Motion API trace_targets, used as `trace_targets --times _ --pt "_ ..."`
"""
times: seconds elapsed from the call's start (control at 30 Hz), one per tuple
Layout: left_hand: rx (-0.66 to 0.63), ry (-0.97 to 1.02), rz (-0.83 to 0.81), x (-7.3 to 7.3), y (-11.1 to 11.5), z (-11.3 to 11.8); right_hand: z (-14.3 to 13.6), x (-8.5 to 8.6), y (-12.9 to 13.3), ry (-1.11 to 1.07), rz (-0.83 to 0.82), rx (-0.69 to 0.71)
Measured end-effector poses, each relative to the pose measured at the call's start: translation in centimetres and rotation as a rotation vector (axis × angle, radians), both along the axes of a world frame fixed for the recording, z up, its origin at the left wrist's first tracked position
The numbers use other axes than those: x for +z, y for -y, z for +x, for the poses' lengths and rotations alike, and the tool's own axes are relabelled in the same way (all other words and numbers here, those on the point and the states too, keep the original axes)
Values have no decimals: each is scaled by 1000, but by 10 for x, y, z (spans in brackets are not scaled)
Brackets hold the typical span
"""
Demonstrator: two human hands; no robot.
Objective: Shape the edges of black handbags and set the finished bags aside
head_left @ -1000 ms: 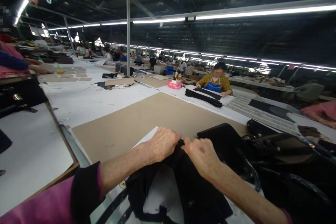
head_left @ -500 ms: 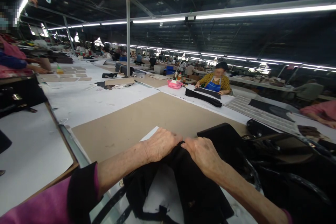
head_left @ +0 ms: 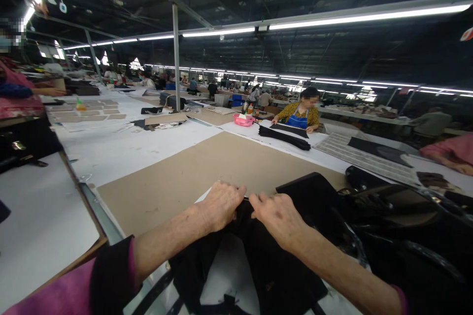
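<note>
A black bag (head_left: pixel 273 261) is bunched up in front of me, with a pale grey-white patch (head_left: pixel 231 270) showing in its middle and dark straps trailing at its lower left. My left hand (head_left: pixel 222 204) is closed on the bag's upper edge, knuckles up. Close beside it, my right hand (head_left: pixel 277 214) pinches the same edge, a small gap between the two. Fingertips of both hands are mostly hidden behind the black material. A white sheet (head_left: pixel 204 195) pokes out beyond my left wrist.
Shiny black bags (head_left: pixel 402 216) with plastic-wrapped handles crowd the right side. A brown board (head_left: pixel 177 172) covers the table ahead. Across it, a person in a blue apron (head_left: pixel 298 119) handles dark strips near a pink basket (head_left: pixel 243 119). Another person's pink sleeve (head_left: pixel 451 150) shows at right.
My hands have moved slightly apart along the bag's edge, and the gap between them has widened. The camera view has shifted a little. Both hands keep hold of the bag.
</note>
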State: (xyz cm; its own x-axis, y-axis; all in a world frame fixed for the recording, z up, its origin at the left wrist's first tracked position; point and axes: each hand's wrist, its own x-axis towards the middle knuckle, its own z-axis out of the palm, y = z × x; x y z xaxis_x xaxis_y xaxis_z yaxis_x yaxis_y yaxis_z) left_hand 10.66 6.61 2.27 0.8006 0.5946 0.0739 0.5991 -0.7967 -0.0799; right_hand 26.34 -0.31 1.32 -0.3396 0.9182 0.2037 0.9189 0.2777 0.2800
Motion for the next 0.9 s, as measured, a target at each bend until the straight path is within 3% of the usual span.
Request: trace_targets --times 0.13,0.5,0.77,0.9 --pt "12 0 -22 -4 -2 -3 -2 2 -2 108 33 31" --pt "16 150 -93 -4 -8 -7 -7 7 -10 -36 38 -11" --pt "12 203 -153 -6 -11 -7 -5 9 -15 -27 -1 -5" --pt "40 188 -208 2 -10 -6 -7 14 -15 -33 -24 -39"
